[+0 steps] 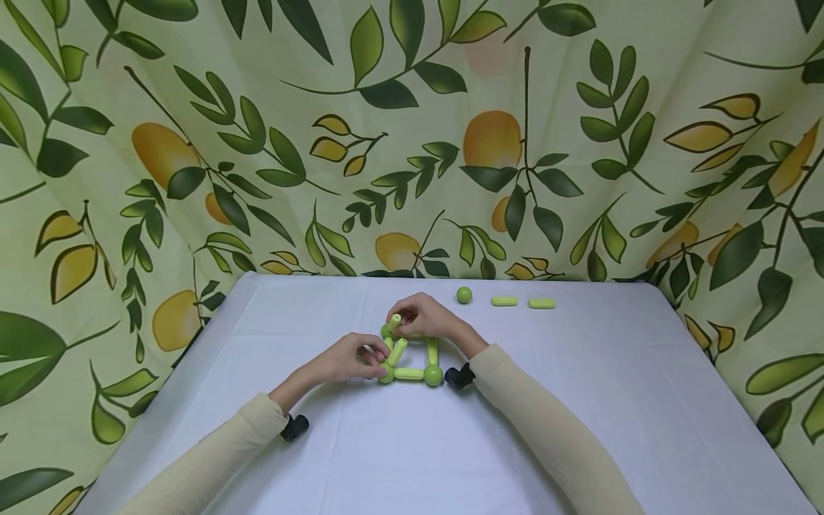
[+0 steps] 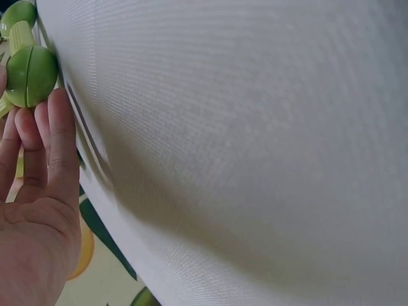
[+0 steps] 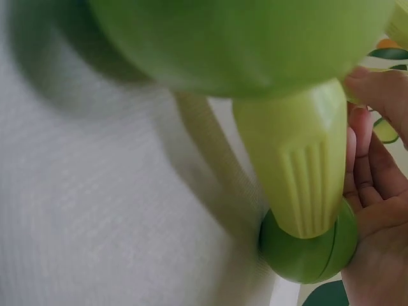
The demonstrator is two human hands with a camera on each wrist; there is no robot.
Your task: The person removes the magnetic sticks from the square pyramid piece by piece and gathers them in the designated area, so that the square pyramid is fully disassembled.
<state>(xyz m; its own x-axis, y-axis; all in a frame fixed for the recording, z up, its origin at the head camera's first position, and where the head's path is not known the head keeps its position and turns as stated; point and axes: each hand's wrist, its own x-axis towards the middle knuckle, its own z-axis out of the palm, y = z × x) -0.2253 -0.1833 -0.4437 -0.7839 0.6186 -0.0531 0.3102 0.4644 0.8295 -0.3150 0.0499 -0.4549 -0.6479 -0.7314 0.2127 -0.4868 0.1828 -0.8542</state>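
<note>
Green balls and light green rods form a four-sided frame on the table; its near right ball (image 1: 433,375) and near rod (image 1: 409,373) show plainly. My left hand (image 1: 352,357) grips the near left ball (image 1: 386,373), which carries a rod (image 1: 398,352) slanting upward. In the left wrist view, fingers of the left hand (image 2: 41,166) touch the split green ball (image 2: 32,76). At the far left corner, my right hand (image 1: 423,316) pinches a raised rod (image 1: 395,321) above a ball (image 1: 386,331). The right wrist view shows the right hand (image 3: 382,159) partly behind a ball (image 3: 309,245) and rod (image 3: 306,159).
Behind the frame, to the right, lie a loose green ball (image 1: 464,295) and two loose rods, one (image 1: 504,302) left of the other (image 1: 542,304). The white table (image 1: 309,307) ends at a leaf-patterned curtain (image 1: 412,143).
</note>
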